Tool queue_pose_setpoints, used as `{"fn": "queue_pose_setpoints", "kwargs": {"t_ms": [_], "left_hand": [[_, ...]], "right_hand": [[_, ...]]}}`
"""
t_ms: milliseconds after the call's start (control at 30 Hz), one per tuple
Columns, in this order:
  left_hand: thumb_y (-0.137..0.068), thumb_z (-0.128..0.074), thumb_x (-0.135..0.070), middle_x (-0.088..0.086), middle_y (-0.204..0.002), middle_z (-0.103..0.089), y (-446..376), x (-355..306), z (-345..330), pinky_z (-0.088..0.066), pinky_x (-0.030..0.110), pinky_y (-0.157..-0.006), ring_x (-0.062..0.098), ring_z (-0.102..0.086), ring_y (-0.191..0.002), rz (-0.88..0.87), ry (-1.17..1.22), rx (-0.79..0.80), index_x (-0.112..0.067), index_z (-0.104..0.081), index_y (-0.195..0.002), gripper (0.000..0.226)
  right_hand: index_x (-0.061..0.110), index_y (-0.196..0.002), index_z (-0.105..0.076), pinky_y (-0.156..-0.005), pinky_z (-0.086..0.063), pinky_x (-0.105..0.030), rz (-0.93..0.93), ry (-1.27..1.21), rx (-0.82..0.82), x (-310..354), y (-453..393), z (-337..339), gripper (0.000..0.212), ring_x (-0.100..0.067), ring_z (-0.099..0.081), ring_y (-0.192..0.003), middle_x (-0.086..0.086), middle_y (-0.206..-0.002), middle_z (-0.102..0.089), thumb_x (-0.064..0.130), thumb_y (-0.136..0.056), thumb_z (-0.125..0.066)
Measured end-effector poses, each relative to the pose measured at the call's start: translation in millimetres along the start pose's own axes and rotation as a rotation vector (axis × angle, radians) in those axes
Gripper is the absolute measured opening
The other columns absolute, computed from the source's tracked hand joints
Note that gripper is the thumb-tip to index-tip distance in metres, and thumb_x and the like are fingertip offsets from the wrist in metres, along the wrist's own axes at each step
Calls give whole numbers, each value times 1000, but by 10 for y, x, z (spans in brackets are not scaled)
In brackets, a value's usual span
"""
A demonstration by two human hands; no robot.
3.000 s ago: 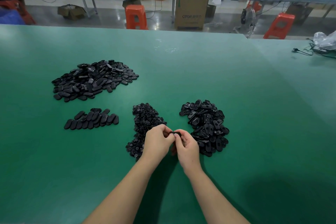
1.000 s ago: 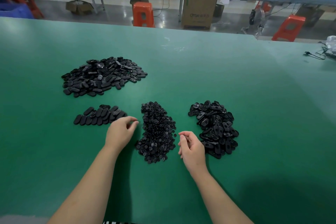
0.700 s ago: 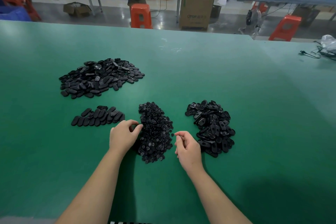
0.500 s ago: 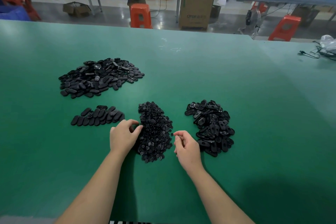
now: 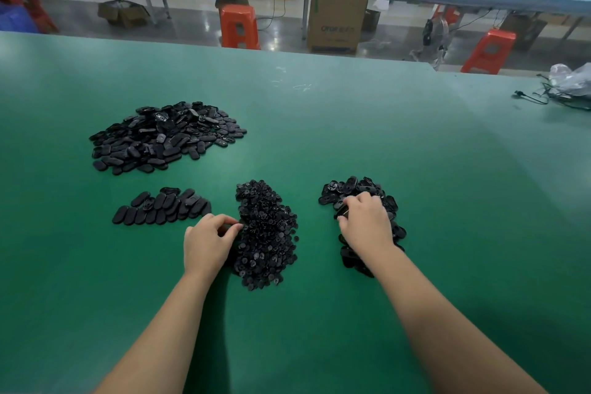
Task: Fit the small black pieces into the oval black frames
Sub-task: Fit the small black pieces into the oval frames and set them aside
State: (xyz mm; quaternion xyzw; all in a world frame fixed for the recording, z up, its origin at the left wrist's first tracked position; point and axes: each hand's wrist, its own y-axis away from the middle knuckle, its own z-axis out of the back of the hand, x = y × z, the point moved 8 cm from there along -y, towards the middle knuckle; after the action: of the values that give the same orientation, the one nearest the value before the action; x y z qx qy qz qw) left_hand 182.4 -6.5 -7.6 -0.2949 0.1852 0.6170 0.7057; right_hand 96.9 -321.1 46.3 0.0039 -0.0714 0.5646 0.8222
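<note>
Hands have split apart since a moment ago. The right hand [image 5: 364, 227] was waiting near the middle of the frame with nothing in it; now it has moved to the right and sits on top of the pile of oval frames [image 5: 361, 221]. Its fingers are bent down into the pile and seem to pinch one frame, but I cannot tell for sure. The left hand [image 5: 209, 241] has stayed at the left edge of the heap of small pieces [image 5: 267, 233] in the middle of the green worktop [image 5: 399, 144]. Its thumb and first finger are closed together in a pinch there, likely on one small piece, though the piece is too tiny to see.

This looks like the start of a new round: each hand is picking one part. Next they would need to meet so the piece can be pushed into the frame.

Left of the heap lies a neat row of done parts [image 5: 161, 208]. Farther up on the left is a big pile of done parts [image 5: 163, 136]. Many loose frames and pieces are still waiting, so a lot of work is left.
</note>
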Motion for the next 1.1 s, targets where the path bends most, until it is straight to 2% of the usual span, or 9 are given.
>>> {"fn": "queue_pose_setpoints", "kwargs": {"t_ms": [233, 433, 533, 700, 800, 867, 967, 1033, 1100], "left_hand": [[-87, -76, -40, -14, -78, -59, 17, 13, -4, -31, 33, -85, 2, -55, -74, 5, 62, 12, -36, -70, -79, 11], [-89, -74, -41, -14, -78, -59, 7, 38, -13, -32, 34, -84, 6, -55, -75, 5, 54, 11, -37, -69, -81, 11], [-89, -74, -42, -16, -78, -59, 4, 40, -14, -32, 33, -84, 2, -54, -75, 3, 48, 10, -38, -68, -80, 11], [-89, -73, -41, -15, -77, -58, 12, 24, -13, -31, 33, -84, 1, -53, -73, -4, 44, 18, -38, -66, -79, 13], [-92, -70, -40, -15, -80, -58, 15, 33, -12, -36, 37, -88, 3, -53, -75, 1, 59, 20, -36, -65, -81, 13], [-94, -68, -38, -15, -82, -60, 10, 40, -14, -39, 40, -92, 4, -54, -77, 6, 69, 20, -34, -64, -83, 13], [-95, -67, -38, -16, -86, -61, 10, 41, -16, -39, 41, -95, 5, -56, -80, 9, 67, 22, -33, -64, -84, 12], [-95, -67, -37, -17, -86, -61, 12, 44, -14, -39, 42, -96, 6, -56, -80, 10, 60, 21, -33, -63, -84, 13], [-95, -67, -36, -17, -86, -61, 15, 41, -13, -40, 43, -96, 7, -56, -80, 9, 55, 19, -33, -62, -83, 14]], "right_hand": [[15, -119, -65, -100, -38, -38, -30, 173, 63, -118, -167, -90, 45, -28, -44, -117, -8, -125, -55, 52, -93, -63], [17, -116, -66, -100, -38, -39, -65, 167, 81, -148, -176, -123, 46, -29, -43, -117, -7, -123, -54, 55, -90, -64], [17, -117, -67, -100, -38, -39, -88, 145, 88, -181, -170, -147, 46, -29, -43, -117, -7, -122, -54, 54, -90, -65], [19, -126, -63, -103, -37, -39, -113, 76, 66, -205, -143, -103, 50, -28, -41, -120, -6, -128, -52, 54, -90, -66], [21, -130, -58, -100, -40, -36, -115, -163, -12, -198, -122, 55, 49, -25, -44, -117, -5, -126, -50, 47, -90, -69], [24, -125, -57, -83, -46, -30, -129, -476, 6, -153, -95, 123, 40, -17, -53, -98, -1, -117, -52, 38, -90, -71], [22, -113, -57, -61, -47, -22, -228, -1021, 156, -8, 35, 42, 22, -9, -56, -68, -2, -100, -61, 14, -94, -63], [17, -116, -58, -57, -48, -22, -294, -1212, 261, 116, 181, -102, 26, -8, -56, -63, -6, -95, -63, 2, -95, -55], [13, -121, -59, -58, -50, -19, -325, -1286, 301, 203, 315, -232, 29, -10, -57, -65, -10, -97, -63, -1, -97, -54]]}}
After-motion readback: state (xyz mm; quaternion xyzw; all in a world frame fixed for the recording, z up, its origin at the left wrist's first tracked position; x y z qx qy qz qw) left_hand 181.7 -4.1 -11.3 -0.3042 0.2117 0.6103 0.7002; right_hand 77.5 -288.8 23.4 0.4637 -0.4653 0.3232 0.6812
